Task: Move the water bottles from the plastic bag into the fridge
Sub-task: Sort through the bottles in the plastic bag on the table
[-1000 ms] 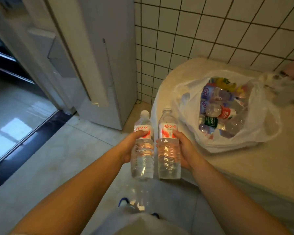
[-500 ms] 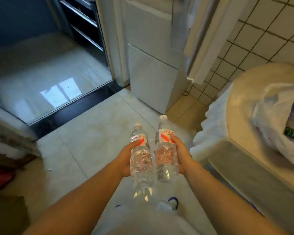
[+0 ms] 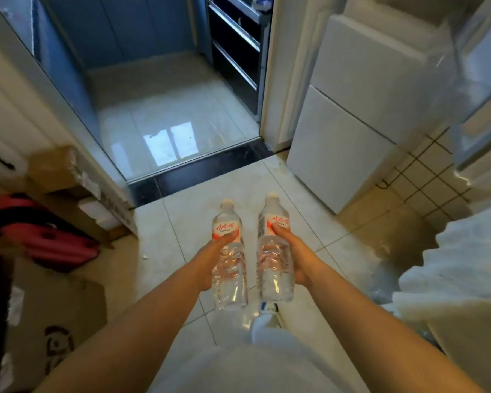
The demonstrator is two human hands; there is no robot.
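Two clear water bottles with red-and-white labels and white caps are held upright side by side over the tiled floor. My left hand grips the left bottle around its middle. My right hand grips the right bottle the same way. The white fridge stands at the right, beyond the bottles, with both its doors closed. The plastic bag is out of view.
A doorway with a black threshold opens straight ahead onto a glossy floor. Cardboard boxes and a red object crowd the left side. A white cloth-covered table edge juts in at the right, beside a tiled wall.
My view has swung left, away from the table and bag, which have left the frame. The doorway and left-side boxes have come into sight. Both hands still hold their bottles.
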